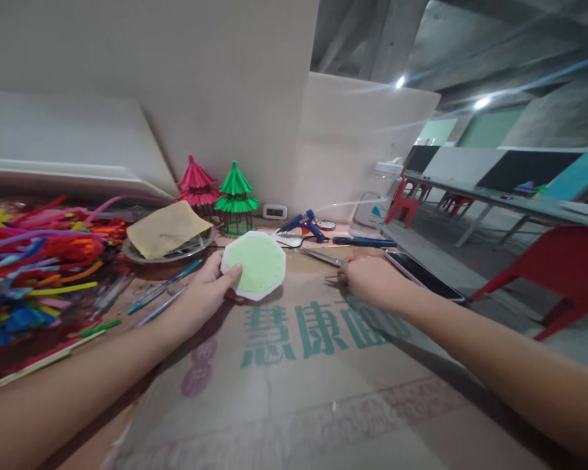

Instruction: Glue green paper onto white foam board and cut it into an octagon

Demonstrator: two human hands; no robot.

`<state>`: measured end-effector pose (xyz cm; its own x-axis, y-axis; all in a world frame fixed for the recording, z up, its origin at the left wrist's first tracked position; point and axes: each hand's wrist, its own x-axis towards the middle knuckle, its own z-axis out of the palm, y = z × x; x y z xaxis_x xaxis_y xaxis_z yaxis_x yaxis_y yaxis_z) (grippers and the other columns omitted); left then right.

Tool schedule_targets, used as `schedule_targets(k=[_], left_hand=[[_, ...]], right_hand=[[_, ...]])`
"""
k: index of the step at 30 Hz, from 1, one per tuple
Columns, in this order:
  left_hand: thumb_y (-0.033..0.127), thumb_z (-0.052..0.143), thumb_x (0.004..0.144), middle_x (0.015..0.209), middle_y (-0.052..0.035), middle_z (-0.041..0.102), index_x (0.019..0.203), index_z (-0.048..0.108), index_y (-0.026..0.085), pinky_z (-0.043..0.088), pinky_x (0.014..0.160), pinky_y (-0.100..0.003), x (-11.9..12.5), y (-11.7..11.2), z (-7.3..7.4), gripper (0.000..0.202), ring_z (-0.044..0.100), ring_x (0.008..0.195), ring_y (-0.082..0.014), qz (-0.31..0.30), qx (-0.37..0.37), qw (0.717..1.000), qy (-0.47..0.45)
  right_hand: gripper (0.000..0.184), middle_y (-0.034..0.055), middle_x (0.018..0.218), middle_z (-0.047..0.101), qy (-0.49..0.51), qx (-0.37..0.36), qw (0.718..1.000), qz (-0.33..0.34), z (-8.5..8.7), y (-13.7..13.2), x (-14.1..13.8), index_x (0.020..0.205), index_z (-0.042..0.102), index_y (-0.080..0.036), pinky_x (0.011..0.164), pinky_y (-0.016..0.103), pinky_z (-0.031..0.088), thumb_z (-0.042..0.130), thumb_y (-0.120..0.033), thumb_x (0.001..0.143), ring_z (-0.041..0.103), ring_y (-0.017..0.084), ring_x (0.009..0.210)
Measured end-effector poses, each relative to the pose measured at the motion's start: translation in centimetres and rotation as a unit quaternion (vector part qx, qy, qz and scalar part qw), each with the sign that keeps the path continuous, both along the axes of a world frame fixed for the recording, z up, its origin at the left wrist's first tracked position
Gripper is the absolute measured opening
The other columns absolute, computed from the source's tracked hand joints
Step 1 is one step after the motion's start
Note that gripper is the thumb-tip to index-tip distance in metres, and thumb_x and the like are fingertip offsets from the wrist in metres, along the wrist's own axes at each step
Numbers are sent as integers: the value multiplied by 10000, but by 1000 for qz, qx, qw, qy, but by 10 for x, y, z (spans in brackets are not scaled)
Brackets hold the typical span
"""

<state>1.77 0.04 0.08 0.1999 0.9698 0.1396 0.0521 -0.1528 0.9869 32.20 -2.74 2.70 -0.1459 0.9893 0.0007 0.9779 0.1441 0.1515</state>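
Beyond the cardboard (294, 405), a red pavilion (195, 181) and green pavilion (235, 186) look finished; the left hand (214, 277) has fingers pinching a bare green octagon (261, 264); the right hand's (372, 277) curl, hold unclear.

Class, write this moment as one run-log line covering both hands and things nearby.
left hand: holds green card | right hand: near cardboard, grip unclear | nearby: glue gun, pink model tower, green model tower
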Motion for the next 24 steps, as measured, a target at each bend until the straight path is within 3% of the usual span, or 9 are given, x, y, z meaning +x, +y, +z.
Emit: schedule_targets(k=[5,10,11,13,15,17,19,22,24], left_hand=[[384,679,813,908,-29,623,1138,553,158,563,554,-254,1,0,-1,416,618,691,-160,-3,0,1000,-3],[387,669,831,882,-22,632,1159,534,160,545,529,-247,-1,4,-6,422,607,627,-141,-18,0,1000,-16],[380,666,834,866,-18,631,1162,534,161,535,514,-239,-1,4,-6,416,599,608,-135,-19,-1,1000,-21],[366,662,839,867,-20,636,1164,542,162,527,501,-230,-1,4,-7,402,598,608,-134,-20,1,999,-25],[351,664,839,913,-37,650,1163,555,161,544,523,-236,0,3,-7,391,622,660,-149,-17,3,1000,-26],[333,665,842,954,-50,660,1163,565,160,563,552,-246,1,3,-6,378,641,705,-161,-14,2,1000,-26],[306,658,852,964,-52,666,1171,573,160,567,550,-244,1,3,-6,361,644,701,-157,-14,-2,999,-33],[242,634,872,994,-61,680,1193,583,159,558,503,-230,-1,7,-4,336,642,671,-145,10,-27,998,-58],[197,605,889,1060,-79,691,1205,592,158,548,474,-212,-2,11,-2,319,651,678,-140,60,-48,992,-96]], right_hand=[[307,267,990,733,-38,0,999,-14,-4,-2,-16,1044,712,-43,770,382,479,448,-48,889,707,354,924],[212,107,944,742,27,-60,996,52,20,-7,10,1027,719,-158,710,282,462,549,-233,925,671,230,840],[219,79,889,729,101,-138,978,123,30,-11,17,1010,725,-156,681,258,453,559,-278,935,649,194,783],[322,59,826,709,234,-388,861,231,49,-24,29,1002,754,-143,657,240,450,588,-412,944,623,159,726],[376,21,696,645,294,-495,780,247,60,-38,29,1055,760,-133,586,224,422,584,-450,955,552,116,601],[409,17,710,641,378,-442,783,219,59,-48,17,1160,708,-136,593,225,442,492,-448,1005,555,114,606],[401,55,860,697,441,-315,819,187,47,-50,-4,1226,654,-159,684,259,490,428,-423,1026,625,143,732],[292,85,989,715,409,-145,886,163,25,-42,-37,1128,692,-176,789,319,490,497,-338,982,647,186,860],[292,107,974,725,465,-125,865,138,13,-41,-51,1098,697,-160,799,350,495,519,-348,965,660,209,863]])
